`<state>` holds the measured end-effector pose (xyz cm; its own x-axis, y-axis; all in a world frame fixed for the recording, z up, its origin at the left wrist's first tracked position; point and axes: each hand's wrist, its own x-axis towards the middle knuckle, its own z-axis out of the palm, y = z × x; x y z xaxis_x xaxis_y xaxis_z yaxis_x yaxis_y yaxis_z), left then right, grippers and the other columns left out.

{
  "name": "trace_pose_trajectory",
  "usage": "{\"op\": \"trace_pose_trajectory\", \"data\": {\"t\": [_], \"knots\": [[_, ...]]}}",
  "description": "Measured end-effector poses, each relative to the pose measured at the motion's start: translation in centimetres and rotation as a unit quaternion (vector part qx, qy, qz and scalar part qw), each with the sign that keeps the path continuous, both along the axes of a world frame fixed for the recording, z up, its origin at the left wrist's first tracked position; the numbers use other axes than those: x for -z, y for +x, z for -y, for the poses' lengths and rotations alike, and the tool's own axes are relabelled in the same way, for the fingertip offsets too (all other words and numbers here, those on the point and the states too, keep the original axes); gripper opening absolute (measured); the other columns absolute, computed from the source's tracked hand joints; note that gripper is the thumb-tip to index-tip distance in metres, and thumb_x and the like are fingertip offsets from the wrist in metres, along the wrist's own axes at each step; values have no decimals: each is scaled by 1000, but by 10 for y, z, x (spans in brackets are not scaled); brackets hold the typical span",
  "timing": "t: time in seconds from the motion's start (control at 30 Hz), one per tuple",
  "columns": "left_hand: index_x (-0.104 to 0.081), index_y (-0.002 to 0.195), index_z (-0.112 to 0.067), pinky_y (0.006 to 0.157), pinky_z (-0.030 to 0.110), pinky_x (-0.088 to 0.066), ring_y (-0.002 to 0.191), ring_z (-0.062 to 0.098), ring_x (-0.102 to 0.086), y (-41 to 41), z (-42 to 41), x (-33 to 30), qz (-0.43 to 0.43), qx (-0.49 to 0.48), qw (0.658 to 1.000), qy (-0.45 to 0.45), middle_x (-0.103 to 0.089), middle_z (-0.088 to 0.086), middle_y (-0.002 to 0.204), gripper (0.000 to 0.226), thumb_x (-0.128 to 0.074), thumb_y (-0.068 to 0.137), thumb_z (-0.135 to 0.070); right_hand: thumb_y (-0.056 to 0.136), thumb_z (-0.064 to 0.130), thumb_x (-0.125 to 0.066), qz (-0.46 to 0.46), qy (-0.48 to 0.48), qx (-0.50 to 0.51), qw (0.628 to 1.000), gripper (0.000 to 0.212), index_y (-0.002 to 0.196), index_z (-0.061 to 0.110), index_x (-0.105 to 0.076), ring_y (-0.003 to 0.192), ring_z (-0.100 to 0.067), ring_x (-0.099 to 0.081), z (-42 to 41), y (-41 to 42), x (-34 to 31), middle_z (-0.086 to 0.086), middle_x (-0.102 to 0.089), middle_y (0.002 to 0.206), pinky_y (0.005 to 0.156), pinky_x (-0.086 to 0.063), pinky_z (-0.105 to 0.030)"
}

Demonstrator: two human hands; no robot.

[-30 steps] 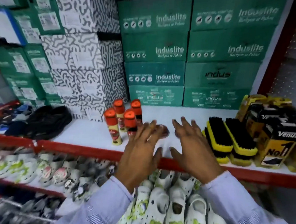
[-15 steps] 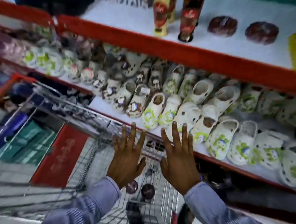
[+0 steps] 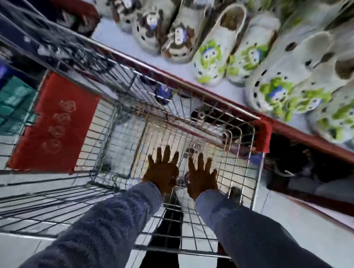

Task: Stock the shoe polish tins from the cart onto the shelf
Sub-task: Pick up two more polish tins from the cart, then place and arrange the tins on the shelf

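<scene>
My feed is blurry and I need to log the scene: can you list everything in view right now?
wire cart: one, metal with red corner trim, centre, under the hands
red panel: one, on the cart's left end
shoe polish tins: count unclear; one dark round shape on the cart floor by the right sleeve
clogs: many, white with green or brown cartoon prints, on the shelf at upper right
shelf edge: one, red, runs diagonally beside the cart
boxes: several, green and blue, far left, blurred
left hand: open, empty, inside the cart
right hand: open, empty, beside it
</scene>
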<state>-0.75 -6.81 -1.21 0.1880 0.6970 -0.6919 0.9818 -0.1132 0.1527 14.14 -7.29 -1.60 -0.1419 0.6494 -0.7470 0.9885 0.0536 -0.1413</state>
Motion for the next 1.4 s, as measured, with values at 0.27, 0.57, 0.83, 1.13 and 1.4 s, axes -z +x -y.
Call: {"op": "trace_pose_trajectory", "data": {"t": [0.27, 0.57, 0.83, 1.13, 1.4], "knots": [[-38, 143, -7, 99, 59, -50, 132, 49, -42, 8, -2, 36, 23, 57, 997, -46, -39, 22, 145, 56, -52, 89, -2, 88, 8, -67, 70, 34, -27, 997, 50, 136, 6, -51, 121, -61, -50, 10, -18, 37, -36, -33, 152, 76, -59, -56], [-56, 111, -11, 84, 46, -54, 109, 38, -54, 1, -33, -57, 67, -60, 995, 50, -56, 14, 118, 50, -73, 66, -21, 63, 31, -83, -96, 28, 31, 994, 45, 101, 15, -65, 111, -33, -61, -43, 4, -67, -8, -58, 122, 82, -53, -33], [-73, 88, -10, 84, 21, -42, 88, 16, -55, 3, -62, -273, 215, -133, 936, 246, -71, 5, 88, 35, -83, 58, -24, 61, 43, -83, -161, 148, 51, 974, 47, 98, 17, -72, 101, -26, -68, -104, 52, -302, -9, -72, 104, 76, -52, -27], [-69, 96, -22, 79, 32, -61, 83, 12, -74, 71, -106, -476, 315, -110, 862, 381, -77, -6, 87, 58, -76, 45, -48, 58, 32, -81, -166, 310, 75, 933, 21, 62, 17, -66, 52, 0, -57, -125, 127, -507, 7, -60, 51, 38, -34, -13], [-68, 115, -17, 75, 17, -47, 94, 13, -68, 157, -161, -550, 335, -62, 843, 416, -72, -4, 101, 59, -87, 62, -34, 45, 57, -72, -143, 424, 202, 871, 55, 82, 17, -65, 81, -20, -67, -161, 208, -565, -6, -69, 88, 69, -56, -30]]}}
